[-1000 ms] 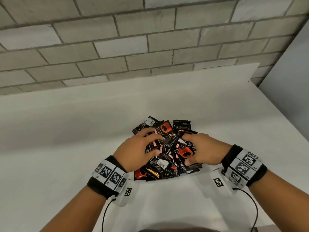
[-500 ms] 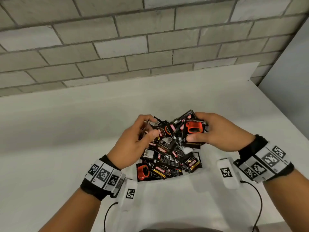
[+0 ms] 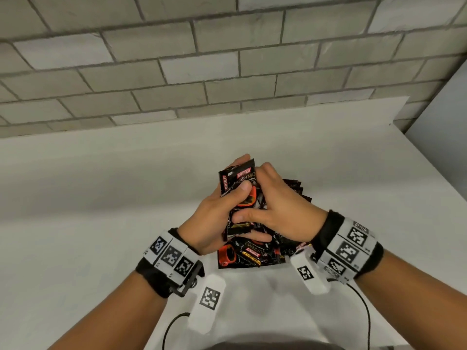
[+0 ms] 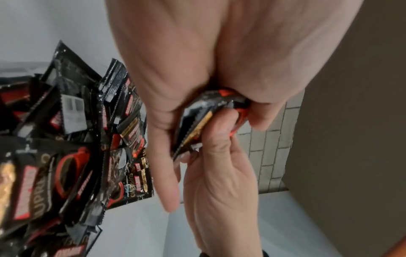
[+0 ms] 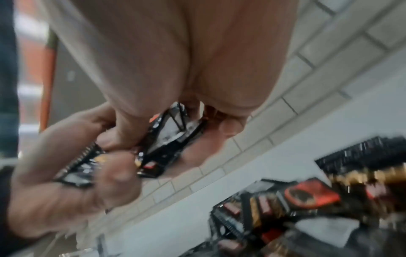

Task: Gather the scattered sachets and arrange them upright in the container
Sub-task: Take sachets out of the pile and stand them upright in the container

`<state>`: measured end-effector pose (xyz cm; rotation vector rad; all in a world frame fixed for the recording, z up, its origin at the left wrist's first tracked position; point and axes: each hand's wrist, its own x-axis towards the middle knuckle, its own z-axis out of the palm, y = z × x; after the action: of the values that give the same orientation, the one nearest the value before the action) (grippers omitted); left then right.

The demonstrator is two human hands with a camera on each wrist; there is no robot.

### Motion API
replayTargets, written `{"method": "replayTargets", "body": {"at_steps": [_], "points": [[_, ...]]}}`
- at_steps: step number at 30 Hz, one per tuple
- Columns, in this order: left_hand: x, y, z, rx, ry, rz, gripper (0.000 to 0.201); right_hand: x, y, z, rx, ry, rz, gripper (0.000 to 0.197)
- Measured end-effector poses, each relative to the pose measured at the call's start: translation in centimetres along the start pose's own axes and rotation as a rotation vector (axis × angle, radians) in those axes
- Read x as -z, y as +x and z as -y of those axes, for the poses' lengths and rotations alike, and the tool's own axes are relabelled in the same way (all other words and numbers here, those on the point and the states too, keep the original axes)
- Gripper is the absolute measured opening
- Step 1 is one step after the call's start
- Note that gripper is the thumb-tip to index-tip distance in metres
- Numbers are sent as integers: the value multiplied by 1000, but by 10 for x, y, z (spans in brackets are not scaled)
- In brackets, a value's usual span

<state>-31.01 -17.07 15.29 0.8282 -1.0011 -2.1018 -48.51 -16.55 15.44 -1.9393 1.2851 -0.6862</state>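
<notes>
Head view shows us our left hand (image 3: pixel 214 218) curled around a bundle of sachets (image 3: pixel 237 183), thumb pressed across the front, their long axis running up and away from us with the printed tops pointing toward the brick wall (image 3: pixel 177 72). Our right hand (image 3: pixel 283 210) closes on the same bundle from the opposite side, thumb across its lower part. Beneath both hands the loose pile of sachets (image 3: pixel 250 256) lies flat on the table (image 3: pixel 101 198), pointing every way.

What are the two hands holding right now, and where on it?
Both grip one bunch of sachets: left hand round its lower half, thumb across the front; right hand against its right side.
</notes>
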Motion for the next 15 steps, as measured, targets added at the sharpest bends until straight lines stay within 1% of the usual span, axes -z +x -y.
{"method": "replayTargets", "body": {"at_steps": [1, 3, 4, 5, 6, 7, 8, 9, 10, 11, 12, 13, 14, 15], "points": [[-1, -1, 0, -4, 0, 1, 57, 1, 1, -1, 21, -150, -24, 73], [-2, 1, 0, 18, -2, -62, 52, 6, 3, -2, 49, -371, -42, 90], [0, 2, 1, 30, 0, -99, 51, 12, 4, -2, 40, -401, -26, 99], [3, 3, 0, 28, 13, -112, 49, 21, 3, -2, 2, -365, -11, 105], [6, 4, -1, 11, 39, -106, 47, 33, 2, -3, -60, -292, -11, 105], [10, 4, -3, -18, 71, -83, 45, 46, -1, -7, -123, -232, -31, 98], [14, 3, -6, -52, 95, -54, 41, 59, -4, -12, -169, -207, -73, 83], [19, 1, -10, -76, 109, -36, 37, 70, -9, -20, -199, -226, -118, 60], [24, -1, -14, -88, 114, -35, 40, 77, -14, -28, -223, -270, -135, 38], [29, -3, -16, -98, 119, -35, 51, 79, -19, -37, -257, -313, -104, 21], [33, -4, -18, -106, 117, -33, 62, 77, -24, -44, -301, -329, -31, 11], [36, -5, -19, -112, 112, -32, 67, 70, -28, -53, -356, -320, 64, 9], [38, -5, -19, -117, 111, -38, 67, 61, -31, -58, -414, -317, 160, 13], [41, -4, -18, -113, 116, -49, 65, 49, -33, -63, -454, -362, 240, 21]]}}
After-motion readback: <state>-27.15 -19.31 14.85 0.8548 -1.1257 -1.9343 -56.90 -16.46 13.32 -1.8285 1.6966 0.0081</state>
